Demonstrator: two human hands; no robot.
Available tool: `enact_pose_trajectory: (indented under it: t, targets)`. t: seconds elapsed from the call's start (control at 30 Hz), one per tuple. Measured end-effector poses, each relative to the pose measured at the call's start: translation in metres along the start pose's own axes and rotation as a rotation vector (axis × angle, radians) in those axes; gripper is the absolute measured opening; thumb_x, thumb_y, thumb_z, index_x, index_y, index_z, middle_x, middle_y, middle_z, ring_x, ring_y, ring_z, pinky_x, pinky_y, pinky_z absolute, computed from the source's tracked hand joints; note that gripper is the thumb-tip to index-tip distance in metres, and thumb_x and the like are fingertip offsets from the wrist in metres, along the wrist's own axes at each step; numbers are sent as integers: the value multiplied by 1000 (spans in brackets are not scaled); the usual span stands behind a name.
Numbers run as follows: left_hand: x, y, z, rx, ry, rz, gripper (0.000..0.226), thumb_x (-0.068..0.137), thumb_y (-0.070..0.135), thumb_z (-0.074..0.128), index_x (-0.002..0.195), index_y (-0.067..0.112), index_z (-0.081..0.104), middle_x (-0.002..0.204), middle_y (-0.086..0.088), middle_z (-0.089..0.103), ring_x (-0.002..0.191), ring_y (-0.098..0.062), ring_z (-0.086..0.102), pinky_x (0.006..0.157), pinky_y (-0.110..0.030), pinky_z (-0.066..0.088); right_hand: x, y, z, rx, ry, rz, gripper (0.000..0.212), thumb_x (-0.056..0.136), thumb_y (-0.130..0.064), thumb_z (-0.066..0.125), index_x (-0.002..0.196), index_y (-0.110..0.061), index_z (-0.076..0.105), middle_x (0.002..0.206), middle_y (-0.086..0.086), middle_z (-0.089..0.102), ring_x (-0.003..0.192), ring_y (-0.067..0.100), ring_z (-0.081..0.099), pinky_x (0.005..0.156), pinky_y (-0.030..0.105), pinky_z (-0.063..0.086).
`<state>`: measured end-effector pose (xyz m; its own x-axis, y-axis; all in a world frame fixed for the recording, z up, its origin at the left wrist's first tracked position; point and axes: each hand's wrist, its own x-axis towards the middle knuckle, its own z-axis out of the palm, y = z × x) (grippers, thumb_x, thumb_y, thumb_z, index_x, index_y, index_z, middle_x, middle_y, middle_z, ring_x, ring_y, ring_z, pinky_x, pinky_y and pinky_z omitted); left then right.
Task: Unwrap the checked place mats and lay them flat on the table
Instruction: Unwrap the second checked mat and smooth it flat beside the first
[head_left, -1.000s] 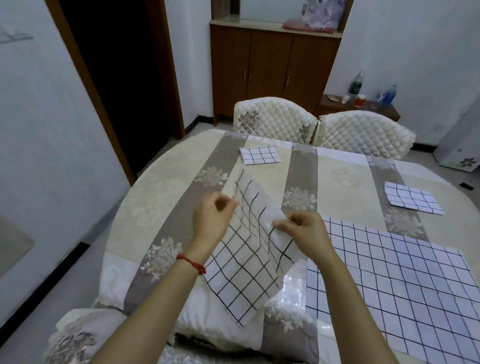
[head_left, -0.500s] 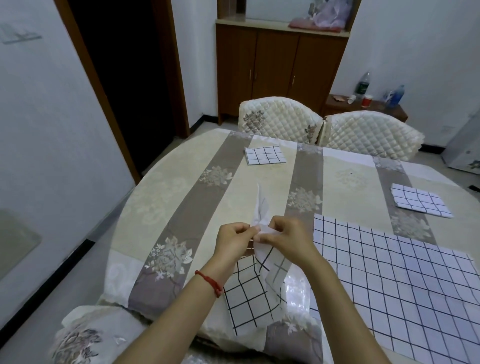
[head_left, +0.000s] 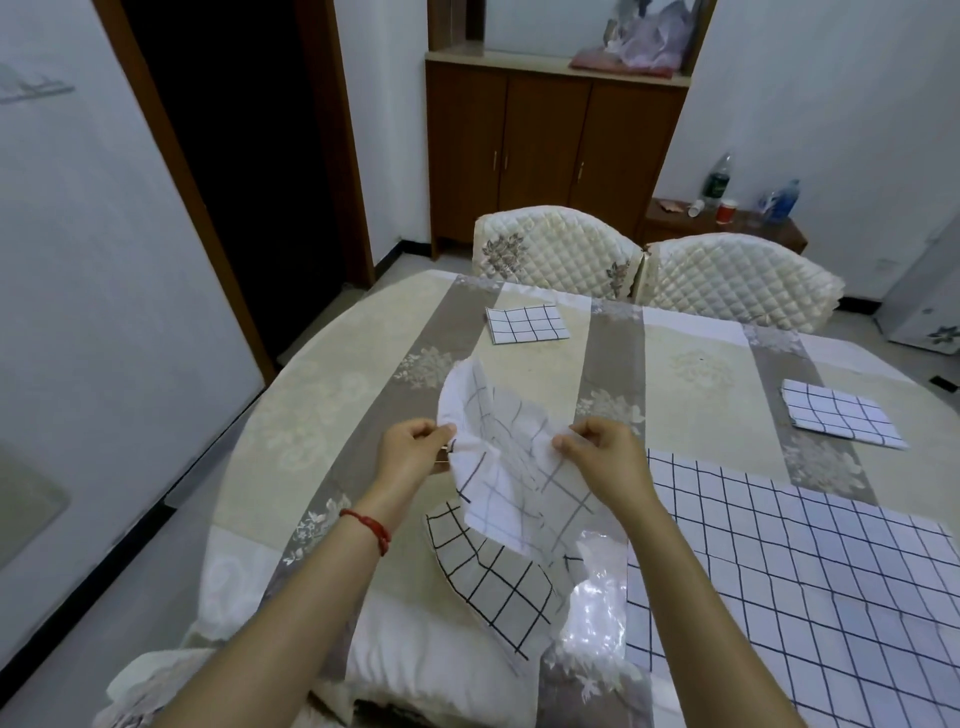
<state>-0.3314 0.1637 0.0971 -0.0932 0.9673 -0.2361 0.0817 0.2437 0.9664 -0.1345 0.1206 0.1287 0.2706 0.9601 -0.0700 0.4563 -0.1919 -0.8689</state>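
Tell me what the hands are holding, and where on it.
Both hold one checked place mat, half unfolded above the table: left hand pinches its left edge, right hand its right edge.

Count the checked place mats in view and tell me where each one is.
4. One folded at the table's far side, one folded at the right, one spread flat near right, one held by left hand and right hand.

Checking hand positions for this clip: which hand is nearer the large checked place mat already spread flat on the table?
Right. The right hand is just left of the large spread checked place mat; the left hand is farther left, beyond the held mat.
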Motion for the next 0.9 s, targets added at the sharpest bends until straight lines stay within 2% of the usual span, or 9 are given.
enact_pose_trajectory:
  t: [0.13, 0.2, 0.3, 0.37, 0.43, 0.57, 0.73, 0.8, 0.9]
  targets:
    - [33, 10, -20, 72, 92, 27, 24, 82, 11, 63, 59, 7, 58, 66, -13, 58, 67, -25, 56, 65, -31, 49, 24, -8, -12, -104, 125, -14, 10, 84, -14, 60, 86, -9, 68, 71, -3, 56, 74, 17, 49, 60, 27, 35]
    - [47, 20, -27, 95, 134, 54, 22, 79, 11, 64, 58, 7, 58, 65, -12, 55, 66, -23, 51, 65, -33, 44, 38, -13, -18, -157, 165, -28, 10, 84, -14, 58, 79, -11, 66, 64, -5, 54, 74, 21, 50, 61, 28, 34]
    - [67, 42, -34, 143, 180, 121, 24, 77, 11, 63, 54, 9, 57, 60, -7, 53, 63, -22, 48, 62, -28, 39, 59, -22, -26, -193, 241, -73, 21, 83, -14, 56, 62, -18, 55, 57, -6, 51, 72, 25, 51, 52, 28, 32]
    - [80, 61, -39, 208, 199, 196, 27, 79, 11, 61, 53, 13, 56, 58, -1, 53, 63, -19, 48, 58, -24, 38, 72, -30, -32, -181, 314, -110, 19, 83, -15, 56, 64, -16, 56, 63, 1, 55, 72, 26, 53, 52, 29, 32]
    - [88, 80, -42, 244, 229, 278, 19, 81, 11, 59, 62, 10, 59, 60, 0, 54, 66, -18, 49, 57, -22, 38, 83, -42, -40, -160, 387, -164, 17, 85, -15, 55, 69, -13, 61, 68, 7, 58, 70, 25, 53, 52, 28, 32]
    - [94, 113, -52, 324, 306, 510, 13, 84, 12, 56, 82, 3, 65, 77, -11, 63, 76, -20, 56, 68, -26, 41, 98, -61, -55, -141, 507, -308, 18, 87, -20, 56, 88, -6, 67, 79, 7, 64, 76, 19, 56, 65, 27, 39]
    - [84, 128, -68, 410, 397, 792, 16, 88, 13, 54, 84, 1, 63, 74, -8, 58, 72, -18, 53, 58, -13, 35, 83, -64, -64, -87, 633, -501, 15, 87, -16, 60, 93, -4, 67, 79, -3, 59, 70, 10, 52, 59, 3, 35]
    - [82, 117, -74, 465, 396, 867, 15, 88, 11, 54, 84, 0, 63, 74, -10, 59, 71, -17, 52, 58, -12, 34, 72, -50, -61, -79, 657, -560, 12, 85, -14, 62, 88, -4, 67, 76, -4, 60, 63, 0, 51, 58, 5, 36]
    - [81, 85, -86, 603, 348, 945, 10, 86, 9, 58, 84, 0, 64, 77, -17, 64, 70, -21, 56, 60, -20, 42, 54, -18, -49, -20, 665, -593, 9, 83, -14, 64, 83, -6, 67, 71, -14, 59, 68, -16, 53, 58, 10, 40]
